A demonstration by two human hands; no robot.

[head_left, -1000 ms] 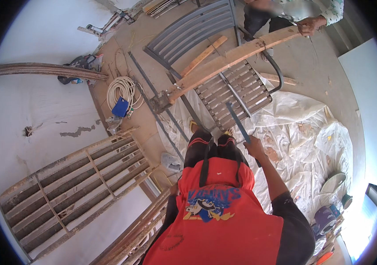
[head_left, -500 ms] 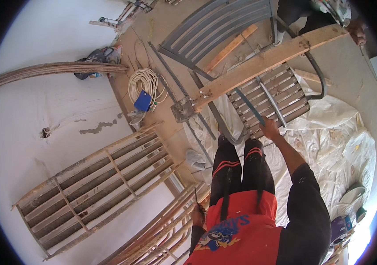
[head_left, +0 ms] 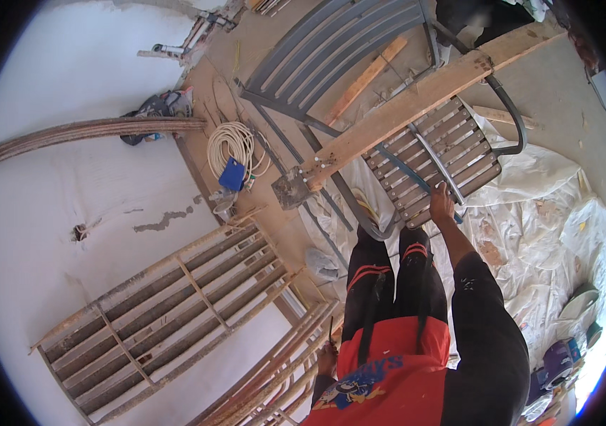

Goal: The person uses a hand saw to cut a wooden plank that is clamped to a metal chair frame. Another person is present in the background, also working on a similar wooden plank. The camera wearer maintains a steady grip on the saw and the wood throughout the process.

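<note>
My right hand (head_left: 442, 204) grips a blue-grey flat metal bar (head_left: 406, 169) that lies diagonally over a slatted metal chair seat (head_left: 468, 163). Above it, a wooden plank (head_left: 406, 106) with a rough metal block (head_left: 290, 188) at its left end rests across dark chair frames. Low beside my legs, my left hand (head_left: 326, 361) is closed around a thin dark tool I cannot make out, near stacked wooden pieces (head_left: 281, 349).
A co-worker's dark-clad legs (head_left: 470, 21) are at top right. A curved grey backrest (head_left: 335, 46), coiled white hose (head_left: 228, 145) and blue object (head_left: 232, 174) lie ahead. A slatted rack (head_left: 157, 328) stands left by the white wall; plastic sheeting (head_left: 544, 248) and cans (head_left: 557, 362) lie right.
My view has shifted, moving the scene rightward. My right hand has moved forward with the bar onto the seat. My left hand has come into view. The co-worker has moved toward the edge.
</note>
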